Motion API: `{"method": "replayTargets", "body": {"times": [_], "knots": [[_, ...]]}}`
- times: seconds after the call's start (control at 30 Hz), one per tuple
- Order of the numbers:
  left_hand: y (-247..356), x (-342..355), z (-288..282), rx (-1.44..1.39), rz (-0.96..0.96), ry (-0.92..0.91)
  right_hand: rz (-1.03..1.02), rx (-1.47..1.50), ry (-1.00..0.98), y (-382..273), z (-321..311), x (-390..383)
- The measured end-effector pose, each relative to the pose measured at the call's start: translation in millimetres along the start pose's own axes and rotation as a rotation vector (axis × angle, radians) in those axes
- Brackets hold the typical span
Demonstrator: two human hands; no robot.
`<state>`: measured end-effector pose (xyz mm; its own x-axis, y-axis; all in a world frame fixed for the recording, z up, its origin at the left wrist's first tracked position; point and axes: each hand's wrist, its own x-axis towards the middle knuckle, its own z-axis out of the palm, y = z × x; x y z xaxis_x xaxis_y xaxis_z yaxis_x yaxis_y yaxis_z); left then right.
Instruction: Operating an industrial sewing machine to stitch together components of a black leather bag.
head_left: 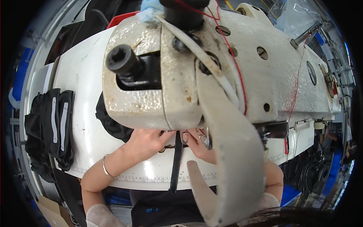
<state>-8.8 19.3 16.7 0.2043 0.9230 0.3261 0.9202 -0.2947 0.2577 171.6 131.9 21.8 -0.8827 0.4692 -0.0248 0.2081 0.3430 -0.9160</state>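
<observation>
An off-white sewing machine (pixel 181 87) fills the middle of the view and covers much of the work under its head. My left hand (pixel 148 143) reaches beneath the head from the left, its fingertips hidden there. Just right of it, my right hand (pixel 201 148) also lies under the head, partly behind the curved cream lever (pixel 232 151). A narrow black strap (pixel 176 164) runs between both hands towards me. Small metal wire parts (pixel 185 137) show beside the fingers. Left of the head, bunched black fabric (pixel 109 121) lies near my left hand.
Black pieces with pale strips (pixel 56 125) are stacked on the left of the white machine table (pixel 85 87). A printed ruler scale (pixel 151 178) follows the table's front edge. Red thread (pixel 238 72) crosses the machine. Dark goods (pixel 302 166) hang at right; a cardboard box (pixel 55 212) stands lower left.
</observation>
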Motion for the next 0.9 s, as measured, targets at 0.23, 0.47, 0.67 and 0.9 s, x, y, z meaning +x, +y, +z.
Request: {"method": "replayTargets", "body": {"times": [0.23, 0.47, 0.67, 0.9], "knots": [[2.9, 4.6, -3.4, -0.024, 0.010, 0.078, -0.032, 0.075, -0.058, 5.8, -4.0, -7.5], [7.9, 2.3, -1.1, -0.121, -0.056, 0.098, -0.198, -0.175, 0.006, 8.0, -0.7, -5.8], [5.7, 10.2, -8.1, -0.054, -0.007, 0.096, -0.057, -0.114, 0.000, 11.7, -3.8, -7.2], [-1.8, 10.9, -3.4, -0.066, -0.078, 0.097, -0.062, -0.051, 0.159, -13.7, -9.8, -0.1]]}}
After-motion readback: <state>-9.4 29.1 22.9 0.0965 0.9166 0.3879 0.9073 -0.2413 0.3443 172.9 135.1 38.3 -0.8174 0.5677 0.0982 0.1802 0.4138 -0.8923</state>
